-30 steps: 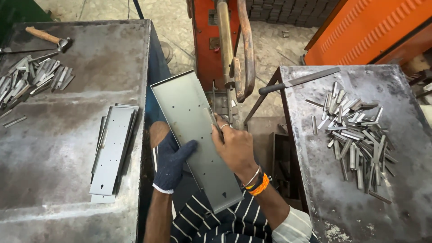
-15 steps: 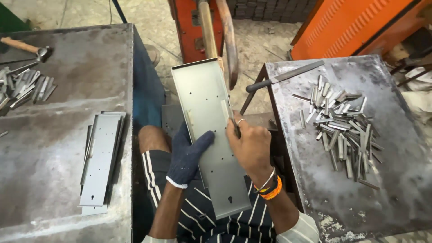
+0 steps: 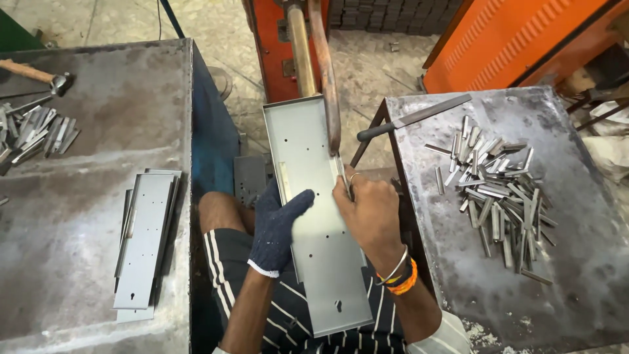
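Observation:
A long grey sheet-metal tray [image 3: 308, 151] with punched holes lies lengthwise over my lap, its far end at the orange machine [image 3: 288, 46]. My left hand [image 3: 275, 226], in a dark blue knit glove, grips the tray's left edge. My bare right hand [image 3: 370, 213], with bangles at the wrist, pinches a small thin metal strip [image 3: 342, 172] against the tray's right wall. A second small strip [image 3: 284, 181] lies along the left inner wall.
A stack of similar trays [image 3: 144, 239] rests on the grey table [image 3: 85, 131] at left, with a hammer [image 3: 39, 75] and loose strips [image 3: 39, 131]. The right table [image 3: 576, 275] holds a pile of metal strips [image 3: 501, 200] and a file [image 3: 413, 118].
The tray and both hands have shifted forward toward the orange machine. My hands keep their hold on it.

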